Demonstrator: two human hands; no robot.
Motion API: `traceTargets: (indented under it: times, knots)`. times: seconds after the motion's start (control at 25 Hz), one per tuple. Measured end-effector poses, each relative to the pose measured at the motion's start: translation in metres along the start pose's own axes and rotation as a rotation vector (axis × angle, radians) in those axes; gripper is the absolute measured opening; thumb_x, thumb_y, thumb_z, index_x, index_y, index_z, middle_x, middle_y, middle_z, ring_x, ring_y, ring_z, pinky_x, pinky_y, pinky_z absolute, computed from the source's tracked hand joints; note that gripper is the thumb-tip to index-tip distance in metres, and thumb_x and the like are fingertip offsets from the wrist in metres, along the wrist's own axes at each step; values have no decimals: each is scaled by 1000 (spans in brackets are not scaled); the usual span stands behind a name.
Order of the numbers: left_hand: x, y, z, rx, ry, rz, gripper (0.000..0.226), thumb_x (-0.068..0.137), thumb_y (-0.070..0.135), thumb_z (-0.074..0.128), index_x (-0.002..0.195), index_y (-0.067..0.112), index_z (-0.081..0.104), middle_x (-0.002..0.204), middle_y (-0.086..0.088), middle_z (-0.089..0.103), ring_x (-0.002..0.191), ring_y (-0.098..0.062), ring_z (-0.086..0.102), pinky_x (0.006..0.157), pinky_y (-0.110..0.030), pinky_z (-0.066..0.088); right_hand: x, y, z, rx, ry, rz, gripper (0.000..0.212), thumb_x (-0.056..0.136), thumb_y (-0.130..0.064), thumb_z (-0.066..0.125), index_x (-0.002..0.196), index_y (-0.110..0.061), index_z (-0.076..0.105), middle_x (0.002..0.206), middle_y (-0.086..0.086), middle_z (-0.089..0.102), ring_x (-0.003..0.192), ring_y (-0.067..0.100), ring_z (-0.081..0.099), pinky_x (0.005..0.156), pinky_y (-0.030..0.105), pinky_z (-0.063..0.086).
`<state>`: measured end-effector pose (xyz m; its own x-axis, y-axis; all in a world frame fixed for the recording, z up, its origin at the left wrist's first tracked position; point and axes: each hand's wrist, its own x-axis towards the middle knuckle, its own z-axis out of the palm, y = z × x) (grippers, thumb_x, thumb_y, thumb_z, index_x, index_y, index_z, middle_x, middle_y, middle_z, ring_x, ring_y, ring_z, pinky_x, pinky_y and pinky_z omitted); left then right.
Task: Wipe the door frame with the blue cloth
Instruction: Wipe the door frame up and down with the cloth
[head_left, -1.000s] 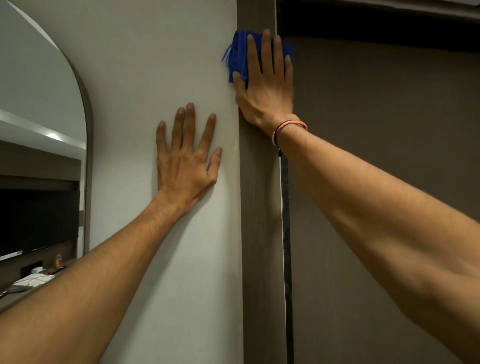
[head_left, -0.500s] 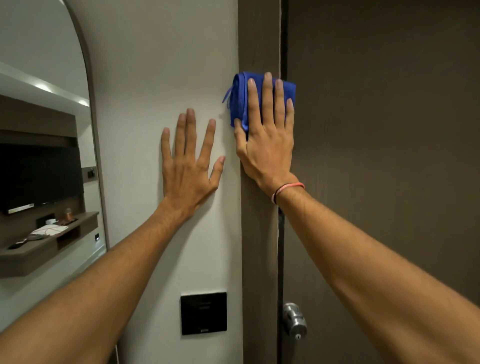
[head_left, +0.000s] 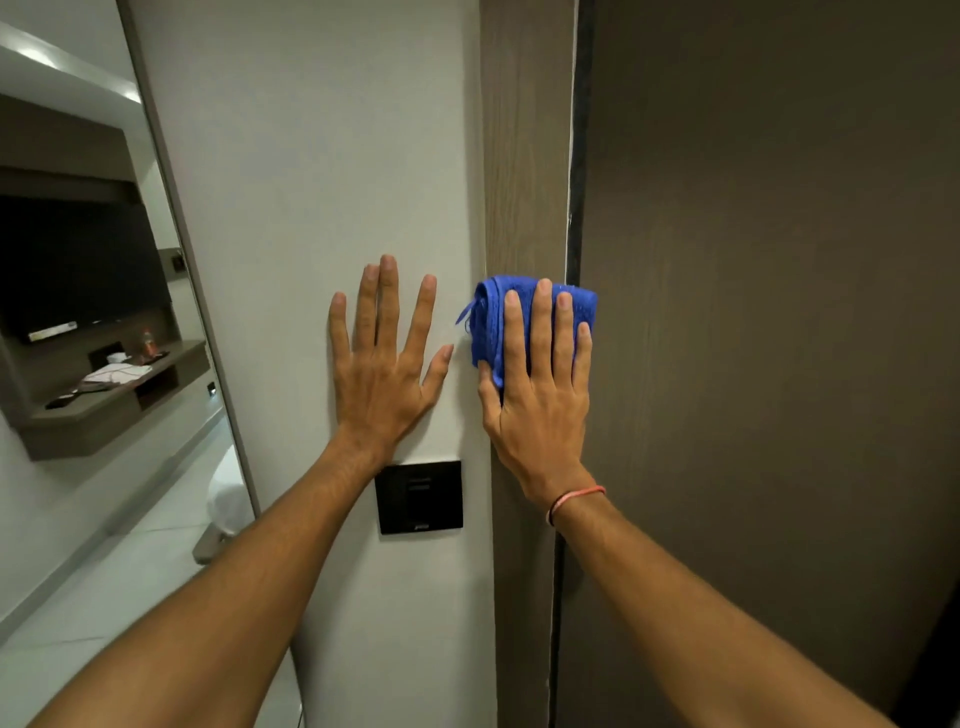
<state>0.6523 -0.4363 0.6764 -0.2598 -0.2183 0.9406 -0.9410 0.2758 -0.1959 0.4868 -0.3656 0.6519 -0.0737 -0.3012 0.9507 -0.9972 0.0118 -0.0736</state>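
Blue cloth (head_left: 524, 325), folded into a thick pad, is pressed flat onto the brown wood door frame (head_left: 524, 156). It is covered by the right hand (head_left: 540, 410), w/ all four fingers (head_left: 537, 332) laid straight & close together on top of it. The hand is kept open and flat, not curled; the cloth is pushed on, not gripped. The thumb is tucked at the cloth's left edge. A loose bit of blue is seen sticking out to the left of the frame, over the wall. The cloth's right edge is seen reaching the dark gap btwn frame & door (head_left: 779, 312).

A thin pink wristband (head_left: 574, 500) is worn on the right wrist, lower down the frame.

Just left of the frame, the left hand (head_left: 382, 384) is laid flat on the white wall (head_left: 311, 156), fingers spread wide, nothing held. It is kept apart from the cloth by a small gap.

A black wall switch panel (head_left: 420, 498) is fixed to the wall left of the frame, right under the left wrist.

Far left of the frame, a tall mirror (head_left: 78, 312) is seen, w/ a shelf & a dark TV shown in it. The things on the shelf are too small to tell.
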Motion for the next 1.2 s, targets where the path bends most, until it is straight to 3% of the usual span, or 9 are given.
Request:
traceTargets:
  times: [0.24,0.52,0.6,0.76,0.88,1.0,1.2]
  knots:
    - [-19,1,10,21,25,-14,71,104,57,31,164,21,17,169,-21,22,157,-38,19,124,-61,20,-49,7,16,-13,-45,-38,80,100,-41,50,159,-19,2,167,13,5,156,30,-3,128,52,6]
    - [-21,2,11,19,45,-21,71,104,58,31,164,21,19,169,-21,21,156,-38,20,124,-61,20,112,-12,-21,52,161,5,62,103,-41,42,156,-12,30,164,20,26,154,35,20,126,54,14]
    - [-19,2,11,15,41,-14,71,104,58,31,164,21,19,169,-21,21,156,-38,21,124,-62,20,85,-6,-12,58,155,-30,63,103,-41,44,157,-12,26,165,19,22,154,35,17,127,54,13]
    - [-21,0,12,10,40,-10,72,104,57,34,164,21,17,169,-20,19,157,-38,19,125,-61,18,-44,8,14,16,-39,-49,87,96,-37,57,160,-20,1,169,11,-4,157,30,-2,128,52,3]
    - [-22,0,15,34,53,-8,73,104,56,34,165,21,16,170,-19,14,158,-36,15,126,-60,16,-64,10,23,-3,-63,-47,90,94,-38,58,160,-20,-2,169,7,-13,157,27,-7,128,50,0]
    - [-22,0,15,37,51,-9,72,103,56,32,164,20,18,170,-19,13,158,-36,15,125,-60,17,-27,4,13,27,-21,-47,81,97,-37,54,160,-18,7,169,11,0,157,29,0,128,53,8]
    - [-19,0,12,32,37,10,73,103,58,33,164,20,20,170,-19,13,158,-38,17,125,-61,16,109,-11,-20,38,142,-29,66,101,-40,43,158,-14,24,167,16,17,156,32,12,126,54,13]
